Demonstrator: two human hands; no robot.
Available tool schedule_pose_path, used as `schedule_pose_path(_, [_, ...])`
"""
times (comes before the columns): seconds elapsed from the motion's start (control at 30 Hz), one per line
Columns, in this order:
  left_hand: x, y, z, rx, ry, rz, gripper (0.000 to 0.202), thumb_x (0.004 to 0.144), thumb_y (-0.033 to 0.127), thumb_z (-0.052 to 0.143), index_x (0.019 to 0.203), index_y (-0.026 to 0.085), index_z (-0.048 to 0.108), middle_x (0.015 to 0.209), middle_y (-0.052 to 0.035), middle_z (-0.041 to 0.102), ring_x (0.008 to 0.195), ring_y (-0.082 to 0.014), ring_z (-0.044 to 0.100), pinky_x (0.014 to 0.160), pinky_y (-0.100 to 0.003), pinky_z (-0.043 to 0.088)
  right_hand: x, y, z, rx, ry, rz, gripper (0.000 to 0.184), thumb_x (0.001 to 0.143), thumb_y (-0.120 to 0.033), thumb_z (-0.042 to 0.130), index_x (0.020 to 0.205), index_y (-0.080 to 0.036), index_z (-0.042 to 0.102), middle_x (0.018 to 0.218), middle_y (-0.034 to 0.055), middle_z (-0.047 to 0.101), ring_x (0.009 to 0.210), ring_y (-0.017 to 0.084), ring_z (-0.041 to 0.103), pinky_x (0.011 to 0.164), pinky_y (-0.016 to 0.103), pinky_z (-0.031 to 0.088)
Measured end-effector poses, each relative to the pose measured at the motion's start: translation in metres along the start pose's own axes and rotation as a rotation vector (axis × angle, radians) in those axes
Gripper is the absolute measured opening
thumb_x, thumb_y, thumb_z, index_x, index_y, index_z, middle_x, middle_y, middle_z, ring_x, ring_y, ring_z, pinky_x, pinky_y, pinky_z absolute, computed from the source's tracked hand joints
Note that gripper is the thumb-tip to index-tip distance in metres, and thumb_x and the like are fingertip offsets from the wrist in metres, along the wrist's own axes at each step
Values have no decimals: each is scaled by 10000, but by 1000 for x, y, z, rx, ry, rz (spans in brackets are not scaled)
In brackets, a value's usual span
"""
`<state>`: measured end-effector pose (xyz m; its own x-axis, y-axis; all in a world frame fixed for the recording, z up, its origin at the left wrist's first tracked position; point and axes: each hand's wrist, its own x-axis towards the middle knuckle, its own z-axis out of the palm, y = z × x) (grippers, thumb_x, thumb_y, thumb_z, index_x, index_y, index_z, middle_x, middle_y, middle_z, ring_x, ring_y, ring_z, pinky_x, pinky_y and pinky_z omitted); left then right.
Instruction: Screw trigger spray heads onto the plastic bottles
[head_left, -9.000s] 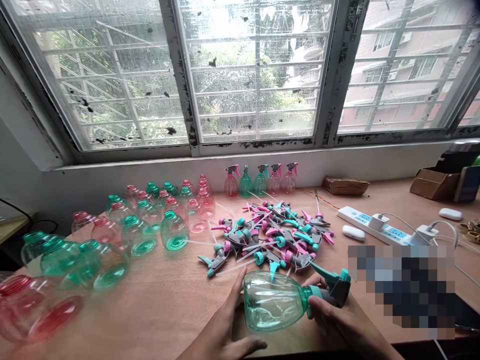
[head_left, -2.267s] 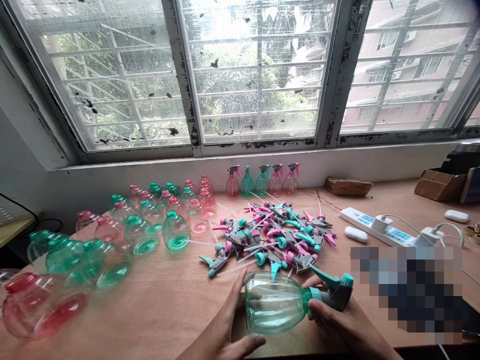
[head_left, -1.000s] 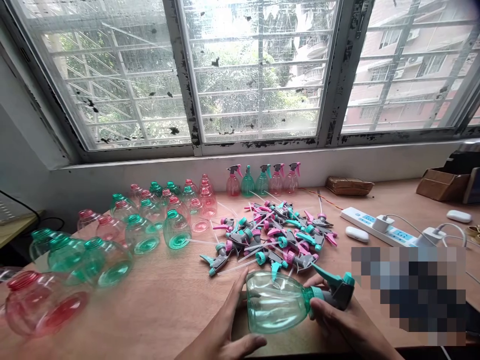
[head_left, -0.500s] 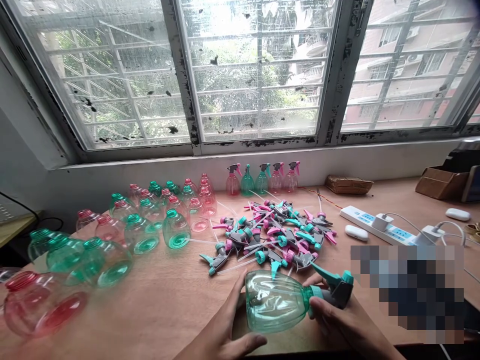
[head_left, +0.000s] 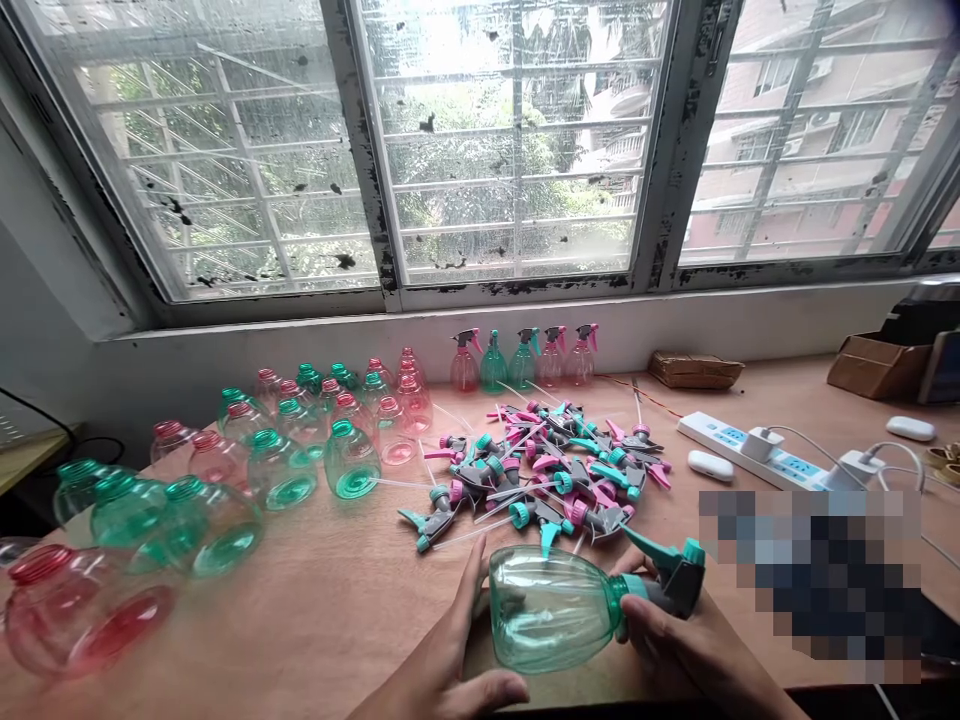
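A clear green spray bottle (head_left: 551, 610) lies on its side in the air near the table's front edge, its base to the left. A grey and teal trigger head (head_left: 671, 580) is fitted on its neck. My right hand (head_left: 675, 640) is closed around the collar, thumb on the near side. By the bottle's base, my left hand (head_left: 457, 640) is open, thumb and fingers spread apart; some of its fingers are hidden behind the bottle. Just beyond lies a pile of loose trigger heads (head_left: 555, 465), pink, teal and grey, with thin clear tubes.
Several red and green bottles without heads (head_left: 289, 465) stand on the left of the wooden table (head_left: 300, 620). Spray bottles with heads (head_left: 525, 360) line the wall below the window. On the right are a power strip (head_left: 720, 435) with plugs, a white case (head_left: 710, 466) and a brown package (head_left: 696, 370).
Hardly anything differs. The bottle has turned slightly, its base a little lower, and the view has shifted very slightly. Both hands keep nearly the same place.
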<state>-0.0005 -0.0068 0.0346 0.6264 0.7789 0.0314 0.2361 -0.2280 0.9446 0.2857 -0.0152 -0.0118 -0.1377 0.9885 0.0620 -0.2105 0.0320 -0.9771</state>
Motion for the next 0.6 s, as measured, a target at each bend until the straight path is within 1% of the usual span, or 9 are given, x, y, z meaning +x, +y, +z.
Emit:
schedule_pose_path(0.07, [0,2,-1,6,0,-12,955,899,401,705,1613,285,83,1696,-46,193,1564,-307,114,1276,-476,91,0,0,0,0,0,2,414,804,-548,779,930,-199,596,614,9,688,473,130,504,478,243,354])
schedule_pose_path(0.1, [-1,2,-1,30,7,-29,933,891,395,715,1609,293,129,1698,-38,188,1564,-307,113,1277,-475,79,0,1,0,4,-5,1,409,807,-545,777,926,-200,595,611,9,686,474,130,503,477,243,354])
schedule_pose_path(0.17, [-2,2,-1,85,26,-65,893,877,320,736,1595,312,204,1704,-21,162,1567,-299,94,1279,-474,65,1,1,0,10,-16,1,403,817,-544,769,923,-199,588,592,-1,669,464,127,497,470,239,345])
schedule_pose_path(0.2, [-3,1,0,105,39,-71,889,875,274,735,1591,325,211,1706,-12,148,1569,-291,86,1279,-471,66,1,1,0,10,-19,0,403,822,-545,763,926,-198,584,576,-11,653,456,124,492,467,237,336])
schedule_pose_path(0.3, [-4,-4,2,121,49,-28,954,873,182,715,1597,373,122,1710,2,128,1569,-270,106,1279,-459,87,1,0,0,13,-15,-6,410,824,-546,763,933,-196,578,559,-27,628,451,118,482,466,232,320])
schedule_pose_path(0.4, [-4,-6,4,104,59,6,1004,875,160,708,1595,399,52,1712,9,112,1567,-276,114,1277,-467,96,1,0,0,19,-14,0,412,822,-543,768,934,-193,583,590,-7,659,463,117,497,473,231,325])
schedule_pose_path(0.47, [-3,-4,4,82,55,-6,1033,865,152,717,1597,390,28,1712,10,110,1568,-288,95,1276,-471,103,0,0,1,16,-13,7,416,820,-550,766,933,-191,588,603,3,675,460,118,503,476,234,335])
schedule_pose_path(0.53, [-3,-1,4,50,44,-36,1058,864,154,717,1601,359,-14,1704,-4,159,1566,-292,103,1274,-463,130,0,2,1,22,2,7,425,805,-554,777,934,-194,593,605,6,682,461,123,510,475,238,344])
schedule_pose_path(0.6, [-2,3,2,26,39,-61,1043,870,170,712,1607,323,-10,1693,-23,210,1561,-293,139,1273,-456,145,0,3,1,32,27,7,428,792,-554,786,944,-201,597,599,2,685,455,127,514,465,236,349])
